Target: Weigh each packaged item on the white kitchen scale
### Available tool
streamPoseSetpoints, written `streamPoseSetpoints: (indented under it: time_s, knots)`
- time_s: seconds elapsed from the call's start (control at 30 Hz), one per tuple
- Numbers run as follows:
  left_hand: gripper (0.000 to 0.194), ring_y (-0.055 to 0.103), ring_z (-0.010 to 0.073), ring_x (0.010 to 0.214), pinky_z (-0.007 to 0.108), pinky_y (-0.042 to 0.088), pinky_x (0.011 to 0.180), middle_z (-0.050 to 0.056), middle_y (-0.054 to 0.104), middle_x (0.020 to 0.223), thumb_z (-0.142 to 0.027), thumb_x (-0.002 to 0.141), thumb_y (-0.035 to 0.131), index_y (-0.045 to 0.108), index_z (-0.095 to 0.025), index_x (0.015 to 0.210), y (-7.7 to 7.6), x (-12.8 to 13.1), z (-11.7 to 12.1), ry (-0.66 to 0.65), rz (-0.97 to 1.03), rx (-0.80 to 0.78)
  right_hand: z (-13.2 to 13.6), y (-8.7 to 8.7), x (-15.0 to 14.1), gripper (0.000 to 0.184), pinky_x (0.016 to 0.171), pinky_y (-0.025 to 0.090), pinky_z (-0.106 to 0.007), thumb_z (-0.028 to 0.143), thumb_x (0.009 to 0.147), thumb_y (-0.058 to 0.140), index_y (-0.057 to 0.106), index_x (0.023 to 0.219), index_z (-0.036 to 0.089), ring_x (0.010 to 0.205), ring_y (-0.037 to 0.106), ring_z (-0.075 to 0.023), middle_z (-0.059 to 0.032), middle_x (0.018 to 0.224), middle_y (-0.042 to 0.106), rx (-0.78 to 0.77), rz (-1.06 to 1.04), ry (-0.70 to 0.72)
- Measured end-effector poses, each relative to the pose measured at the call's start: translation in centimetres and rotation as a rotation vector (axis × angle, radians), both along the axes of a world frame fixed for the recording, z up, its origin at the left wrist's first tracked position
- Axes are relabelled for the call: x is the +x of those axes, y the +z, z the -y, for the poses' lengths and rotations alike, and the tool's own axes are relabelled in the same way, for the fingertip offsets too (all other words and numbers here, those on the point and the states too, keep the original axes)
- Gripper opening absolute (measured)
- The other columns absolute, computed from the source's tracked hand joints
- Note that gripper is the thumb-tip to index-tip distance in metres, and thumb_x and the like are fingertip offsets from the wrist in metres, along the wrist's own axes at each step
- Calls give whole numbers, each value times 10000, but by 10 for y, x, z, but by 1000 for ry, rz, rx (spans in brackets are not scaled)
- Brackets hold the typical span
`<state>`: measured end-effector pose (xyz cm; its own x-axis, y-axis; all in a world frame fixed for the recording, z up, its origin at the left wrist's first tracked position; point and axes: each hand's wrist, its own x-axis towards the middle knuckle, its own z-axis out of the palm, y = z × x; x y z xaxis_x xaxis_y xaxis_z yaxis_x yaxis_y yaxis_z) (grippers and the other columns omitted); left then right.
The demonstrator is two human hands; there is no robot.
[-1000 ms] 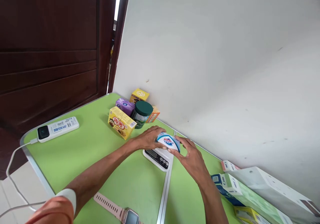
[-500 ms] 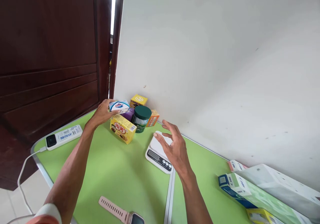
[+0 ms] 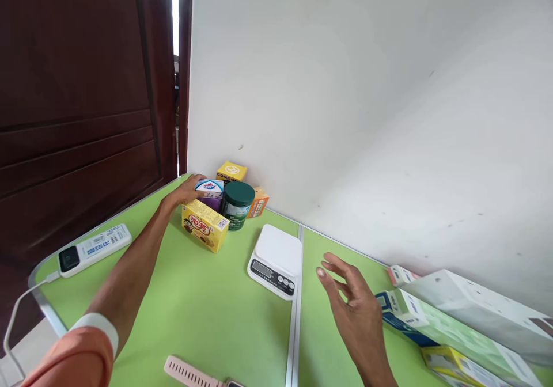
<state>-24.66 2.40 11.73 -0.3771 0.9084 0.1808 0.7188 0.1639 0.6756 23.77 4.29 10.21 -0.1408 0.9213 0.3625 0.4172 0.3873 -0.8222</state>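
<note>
My left hand (image 3: 189, 191) is closed around the left end of a small white-and-blue soap box (image 3: 211, 187) among the grouped packages. A purple item (image 3: 212, 203) shows just below the soap box; whether they touch I cannot tell. In front stands a yellow snack box (image 3: 204, 226), and to the right a jar with a dark green lid (image 3: 239, 203). My right hand (image 3: 352, 312) hovers over the green table, right of the white kitchen scale (image 3: 276, 260), with thumb and fingers apart and nothing in them.
Behind the jar are a yellow box (image 3: 231, 171) and an orange box (image 3: 258, 203). A white device with a cable (image 3: 95, 250) lies on the left. A pink-strapped watch (image 3: 192, 372) is at the front edge. Several long cartons (image 3: 458, 323) line the right side by the wall.
My left hand has lowered and levelled the soap box behind the yellow snack box. My right hand has moved right and nearer to me, away from above the scale. The view has shifted slightly.
</note>
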Motion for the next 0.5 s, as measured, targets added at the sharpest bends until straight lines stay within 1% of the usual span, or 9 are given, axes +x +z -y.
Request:
streamPoseSetpoints:
  time_s: [0.1,0.2,0.33,0.4,0.47,0.5]
  knots:
    - [707,604,359,1480,485,443,1323,162,619,1567,-337,797,746,641,-167,1475,1,-2,-3,4,-50,-35,2,-4,10,603,950,693,-474,740,900,736,793,1246,249,1144,810,-330,-134,1293,822,-10,3,-10]
    - [795,517,372,1584,489,377,1377,184,537,1666,-342,814,733,582,-143,1569,7,4,-3,29,-100,-74,6,-8,17,585,921,697,-464,740,907,731,800,1217,248,1122,816,-329,-135,1269,825,-24,6,-16]
    - [845,474,388,1624,501,364,1388,182,516,1691,-364,828,755,541,-148,1616,20,13,5,55,-170,-83,14,-14,28,558,903,695,-456,719,928,726,792,1226,252,1101,819,-317,-129,1256,820,-7,-9,-40]
    - [831,493,395,1605,522,390,1371,179,540,1661,-391,827,783,555,-163,1592,29,22,11,88,-203,-16,20,-18,35,538,897,693,-456,702,937,728,788,1223,251,1097,818,-313,-126,1232,817,11,-32,-62]
    - [763,554,389,1539,541,458,1320,176,575,1604,-416,846,790,583,-178,1541,41,38,16,131,-222,137,28,-23,44,516,873,692,-454,688,942,731,790,1210,251,1099,814,-315,-126,1231,813,16,-54,-88]
    - [714,594,377,1488,542,502,1278,169,594,1567,-422,862,786,597,-190,1511,47,51,17,143,-221,236,32,-27,49,506,860,690,-453,682,945,731,791,1204,251,1103,811,-317,-128,1238,811,10,-62,-102]
